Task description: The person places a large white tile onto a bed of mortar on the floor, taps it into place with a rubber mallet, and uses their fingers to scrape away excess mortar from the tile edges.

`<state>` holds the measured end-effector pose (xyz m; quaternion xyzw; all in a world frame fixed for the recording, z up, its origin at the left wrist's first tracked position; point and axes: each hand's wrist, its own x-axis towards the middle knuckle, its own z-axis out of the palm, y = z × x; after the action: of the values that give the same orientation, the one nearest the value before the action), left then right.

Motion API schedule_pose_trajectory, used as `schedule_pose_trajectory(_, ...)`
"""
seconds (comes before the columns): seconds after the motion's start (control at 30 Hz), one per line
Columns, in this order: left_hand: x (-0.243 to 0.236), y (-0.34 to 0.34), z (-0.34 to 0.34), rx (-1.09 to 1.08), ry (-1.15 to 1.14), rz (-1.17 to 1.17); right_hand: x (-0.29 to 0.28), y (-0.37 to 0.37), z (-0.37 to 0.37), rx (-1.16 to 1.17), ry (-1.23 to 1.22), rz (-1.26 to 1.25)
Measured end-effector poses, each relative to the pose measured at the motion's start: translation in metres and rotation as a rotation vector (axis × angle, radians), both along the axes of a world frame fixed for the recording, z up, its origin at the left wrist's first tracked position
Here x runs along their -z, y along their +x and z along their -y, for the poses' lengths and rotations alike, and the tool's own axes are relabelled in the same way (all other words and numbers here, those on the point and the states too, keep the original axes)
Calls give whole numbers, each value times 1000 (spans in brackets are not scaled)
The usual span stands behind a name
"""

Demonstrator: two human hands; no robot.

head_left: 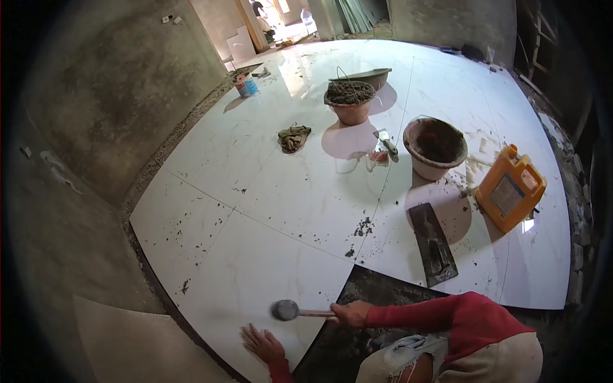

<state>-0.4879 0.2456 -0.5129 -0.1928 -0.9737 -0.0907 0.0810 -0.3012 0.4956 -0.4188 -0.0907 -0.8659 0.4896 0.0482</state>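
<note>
One mallet (pixel 286 310) in right hand (pixel 350 314); three buckets (pixel 435 148).

Glossy white tiles (pixel 268 210); rough grey plaster wall (pixel 121 89).

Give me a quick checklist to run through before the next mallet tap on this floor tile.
1. Mallet gripped: ok, right hand is closed around the wooden handle.
2. Mallet head above the white tile: ok, it is over the tile near its edge.
3. Left hand out of the strike path: cannot tell, it lies flat on the tile close below the mallet head.
4. Tile surface clean: not ok, dark mortar specks are scattered over it.
5. Trowel away from the hands: ok, it lies apart on the neighbouring tile.
</note>
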Motion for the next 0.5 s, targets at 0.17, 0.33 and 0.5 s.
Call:
schedule_pose_trajectory(0.17, -9, 0, -7, -11, 33, 45, -1, 9, -2, -55, -21, 109)
schedule_pose_trajectory(0.33, -7, 0, -2, -11, 21, -6, 0, 11, 1, 82, -27, 164)
schedule_pose_trajectory(0.5, -4, 2, 2, -5, 43, -27, 8, 20, -14, 45, 214, 161)
